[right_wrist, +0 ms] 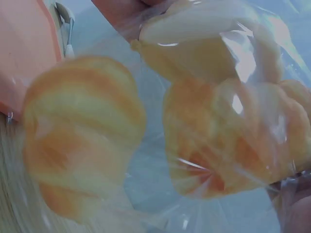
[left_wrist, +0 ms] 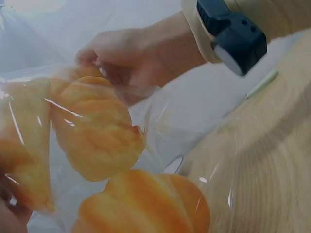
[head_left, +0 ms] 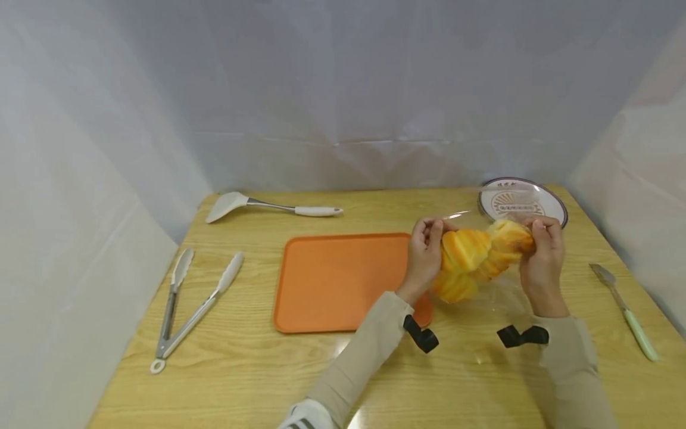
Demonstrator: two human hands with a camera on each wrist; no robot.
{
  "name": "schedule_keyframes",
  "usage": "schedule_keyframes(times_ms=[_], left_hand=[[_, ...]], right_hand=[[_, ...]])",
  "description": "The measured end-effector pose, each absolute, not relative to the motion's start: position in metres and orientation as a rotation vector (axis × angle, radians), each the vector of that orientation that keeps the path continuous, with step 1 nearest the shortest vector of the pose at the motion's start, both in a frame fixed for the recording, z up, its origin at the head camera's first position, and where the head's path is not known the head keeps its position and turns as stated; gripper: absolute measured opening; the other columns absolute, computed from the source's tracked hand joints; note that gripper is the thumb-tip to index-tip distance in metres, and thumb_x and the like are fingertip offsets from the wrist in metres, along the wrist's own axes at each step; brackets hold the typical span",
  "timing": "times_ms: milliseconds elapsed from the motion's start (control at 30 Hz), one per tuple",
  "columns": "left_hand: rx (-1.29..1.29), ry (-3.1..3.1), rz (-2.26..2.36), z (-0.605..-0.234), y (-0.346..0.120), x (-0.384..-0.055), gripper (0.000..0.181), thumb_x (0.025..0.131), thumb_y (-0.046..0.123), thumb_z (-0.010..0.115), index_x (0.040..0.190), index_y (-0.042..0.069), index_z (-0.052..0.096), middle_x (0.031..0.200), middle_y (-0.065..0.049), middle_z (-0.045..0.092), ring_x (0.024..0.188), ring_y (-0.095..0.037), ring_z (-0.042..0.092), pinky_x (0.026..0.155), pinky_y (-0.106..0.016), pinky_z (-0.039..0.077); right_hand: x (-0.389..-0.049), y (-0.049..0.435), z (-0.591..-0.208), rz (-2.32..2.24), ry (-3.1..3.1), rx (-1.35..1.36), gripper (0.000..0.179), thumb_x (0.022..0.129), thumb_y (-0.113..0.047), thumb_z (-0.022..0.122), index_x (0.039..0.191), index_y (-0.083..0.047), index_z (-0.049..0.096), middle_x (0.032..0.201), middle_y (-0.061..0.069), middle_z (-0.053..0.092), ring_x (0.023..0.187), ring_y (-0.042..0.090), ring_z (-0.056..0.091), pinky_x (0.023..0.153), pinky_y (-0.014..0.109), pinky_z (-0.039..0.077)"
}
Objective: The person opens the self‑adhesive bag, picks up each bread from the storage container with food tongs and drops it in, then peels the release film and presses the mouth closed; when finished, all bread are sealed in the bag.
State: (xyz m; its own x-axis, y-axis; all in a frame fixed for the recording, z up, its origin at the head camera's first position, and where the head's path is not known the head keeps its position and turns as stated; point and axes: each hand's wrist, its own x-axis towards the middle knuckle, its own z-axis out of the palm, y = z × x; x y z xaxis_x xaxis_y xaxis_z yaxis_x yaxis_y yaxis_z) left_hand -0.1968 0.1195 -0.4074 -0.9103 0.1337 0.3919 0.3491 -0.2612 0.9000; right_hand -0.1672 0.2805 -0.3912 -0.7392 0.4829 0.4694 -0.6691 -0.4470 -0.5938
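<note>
A clear plastic bag (left_wrist: 160, 116) with several golden-brown bread rolls (head_left: 466, 249) hangs between the hands, above the table's right half. At its left side the left hand (head_left: 425, 256) pinches the plastic between thumb and fingers. The right hand (head_left: 543, 268) grips the opposite side, thumb up. In the left wrist view, a roll (left_wrist: 97, 128) shows close under the right hand, with another roll (left_wrist: 146, 204) lower down. The right wrist view shows rolls (right_wrist: 228, 136) behind shiny, creased plastic; the bag's mouth cannot be made out.
An orange tray (head_left: 343, 283) lies left of the bag, its right edge partly behind the left hand. Behind the right hand sits a patterned plate (head_left: 552, 205). Tongs (head_left: 198, 310) lie spread at left, a white-handled turner (head_left: 268, 205) at the back, a green-handled knife (head_left: 632, 325) at right.
</note>
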Motion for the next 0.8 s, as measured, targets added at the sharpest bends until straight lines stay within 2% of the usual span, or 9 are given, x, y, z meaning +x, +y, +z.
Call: schedule_keyframes(times_ms=[167,267,433,567,667,800], left_hand=[[-0.494,-1.915,-2.046,-0.408,0.121,-0.198,0.031,0.106,0.021,0.042,0.109,-0.004,0.060,0.101,-0.020,0.070,0.087,-0.028,0.067,0.075,-0.017,0.053],[-0.446,-1.956,-1.890,-0.409,0.123,-0.199,0.031,0.106,0.023,0.042,0.106,-0.001,0.062,0.099,-0.015,0.072,0.085,-0.024,0.068,0.073,-0.017,0.054],[-0.484,-1.939,-1.880,-0.412,0.127,-0.201,0.032,0.107,0.022,0.038,0.104,-0.001,0.060,0.098,-0.016,0.072,0.090,-0.024,0.070,0.080,-0.020,0.055],[-0.516,-1.881,-2.000,-0.418,0.129,-0.202,0.031,0.108,0.018,0.033,0.104,-0.003,0.056,0.098,-0.019,0.071,0.092,-0.026,0.070,0.083,-0.023,0.056],[-0.491,-1.795,-2.104,-0.420,0.131,-0.202,0.030,0.108,0.016,0.031,0.105,-0.005,0.053,0.099,-0.023,0.070,0.094,-0.031,0.068,0.084,-0.025,0.055],[-0.479,-1.688,-2.127,-0.418,0.135,-0.203,0.031,0.108,0.016,0.030,0.106,-0.006,0.051,0.100,-0.026,0.068,0.096,-0.034,0.065,0.083,-0.026,0.055]], right_hand=[[-0.164,0.282,-0.383,2.127,-0.967,0.389,0.013,0.099,-0.004,0.053,0.089,0.005,0.052,0.086,0.015,0.069,0.080,0.021,0.070,0.069,0.023,0.054],[-0.166,0.283,-0.380,2.082,-0.991,0.386,0.013,0.099,-0.004,0.054,0.089,0.004,0.051,0.085,0.016,0.068,0.081,0.022,0.070,0.075,0.026,0.055],[-0.164,0.288,-0.382,2.026,-1.228,0.249,0.011,0.100,-0.007,0.052,0.092,-0.002,0.057,0.103,0.009,0.067,0.097,0.016,0.067,0.087,0.021,0.053],[-0.160,0.289,-0.389,1.985,-1.385,0.085,0.011,0.100,-0.013,0.052,0.097,-0.012,0.062,0.114,0.002,0.062,0.107,0.009,0.062,0.084,0.013,0.051],[-0.160,0.286,-0.395,2.021,-1.310,0.123,0.011,0.100,-0.012,0.053,0.103,-0.007,0.062,0.112,0.005,0.063,0.106,0.012,0.062,0.080,0.015,0.052],[-0.162,0.282,-0.398,2.014,-1.192,0.191,0.012,0.098,-0.004,0.053,0.106,0.000,0.061,0.104,0.008,0.065,0.101,0.016,0.063,0.082,0.019,0.053]])
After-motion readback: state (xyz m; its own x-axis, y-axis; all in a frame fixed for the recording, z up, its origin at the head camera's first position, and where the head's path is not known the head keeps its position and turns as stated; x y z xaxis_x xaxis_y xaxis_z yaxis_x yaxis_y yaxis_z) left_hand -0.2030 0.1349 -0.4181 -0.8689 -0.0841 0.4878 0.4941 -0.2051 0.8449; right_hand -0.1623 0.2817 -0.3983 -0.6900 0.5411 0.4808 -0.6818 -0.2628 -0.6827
